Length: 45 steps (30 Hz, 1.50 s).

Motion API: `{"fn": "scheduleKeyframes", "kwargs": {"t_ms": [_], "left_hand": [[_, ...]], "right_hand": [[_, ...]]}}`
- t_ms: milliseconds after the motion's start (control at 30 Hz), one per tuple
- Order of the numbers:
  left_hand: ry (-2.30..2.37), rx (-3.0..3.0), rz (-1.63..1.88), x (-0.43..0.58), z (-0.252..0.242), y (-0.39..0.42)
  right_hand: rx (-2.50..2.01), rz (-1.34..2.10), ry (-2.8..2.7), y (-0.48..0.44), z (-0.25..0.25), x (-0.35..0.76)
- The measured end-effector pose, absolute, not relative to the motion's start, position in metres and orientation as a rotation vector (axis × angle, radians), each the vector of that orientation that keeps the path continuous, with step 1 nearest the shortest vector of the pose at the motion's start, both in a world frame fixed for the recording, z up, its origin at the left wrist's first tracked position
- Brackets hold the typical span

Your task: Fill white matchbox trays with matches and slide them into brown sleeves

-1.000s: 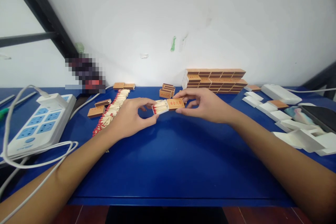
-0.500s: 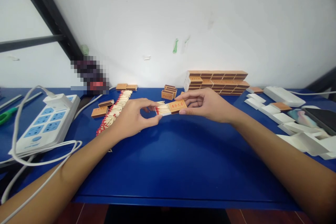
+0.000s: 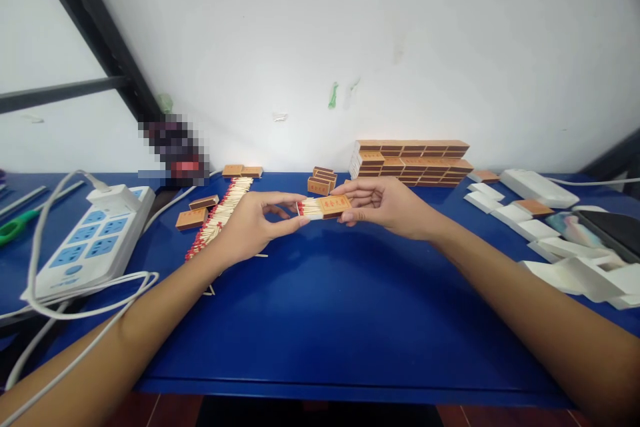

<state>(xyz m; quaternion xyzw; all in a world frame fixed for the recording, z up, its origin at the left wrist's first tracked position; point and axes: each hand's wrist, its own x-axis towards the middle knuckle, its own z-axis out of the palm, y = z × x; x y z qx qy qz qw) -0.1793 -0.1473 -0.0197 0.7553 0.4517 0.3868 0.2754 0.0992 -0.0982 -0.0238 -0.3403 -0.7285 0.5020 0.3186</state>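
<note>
Matchbox point(image 3: 336, 206), one, in both hands: its tray point(image 3: 316, 217) sits a little deeper in the sleeve point(image 3: 330, 203) than one second ago, and the box lies more level. Position: left of the large matchbox stack point(image 3: 415, 163) and nearer the person.

Left hand point(image 3: 257, 223): thumb and forefinger set narrow, pinching the exposed end of the tray, where red-headed matches point(image 3: 309, 205) show. Left of the stack.

Right hand point(image 3: 390, 208): thumb and fingers gripping the sleeve. Directly in front of the stack.

Loose matches point(image 3: 220, 212), one long heap, red heads: well left of the stack, partly hidden by the left hand.

Small matchbox group point(image 3: 321, 184): near the stack, on its left.

Matchbox pair point(image 3: 233, 171): farther left of the stack, at the heap's far end.

Two further matchboxes point(image 3: 191, 218): left of the stack, beyond the heap.

White card pieces point(image 3: 539, 230), several: right of the stack and nearer the person; an orange-topped piece point(image 3: 533, 207) among them.

Power strip point(image 3: 107, 257), white with blue sockets, plug point(image 3: 114, 199) fitted: far left of the stack.

Tabletop point(image 3: 345, 320), blue: beneath the stack and extending in front of it.
</note>
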Motion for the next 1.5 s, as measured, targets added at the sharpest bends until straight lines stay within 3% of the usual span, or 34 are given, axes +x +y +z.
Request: {"fn": "scheduleKeyframes", "kwargs": {"t_ms": [533,967,1067,1367,1500], "left_hand": [[1.064,1.959,0.886,-0.178,-0.013,-0.153],[0.985,1.920,0.779,-0.174,-0.017,-0.157],[1.072,1.948,0.902,-0.175,-0.018,-0.154],[1.186,2.038,0.876,-0.171,-0.020,-0.161],[1.181,2.055,0.843,-0.171,-0.023,-0.163]], "right_hand": [[-0.714,1.674,-1.983,-0.132,-0.015,0.078],[-0.713,1.639,-2.052,-0.138,-0.005,0.078],[-0.798,1.459,-2.016,-0.120,-0.002,0.090],[-1.322,0.348,-1.685,-0.057,0.022,0.211],[-1.351,0.239,-1.734,-0.041,0.006,0.219]]}}
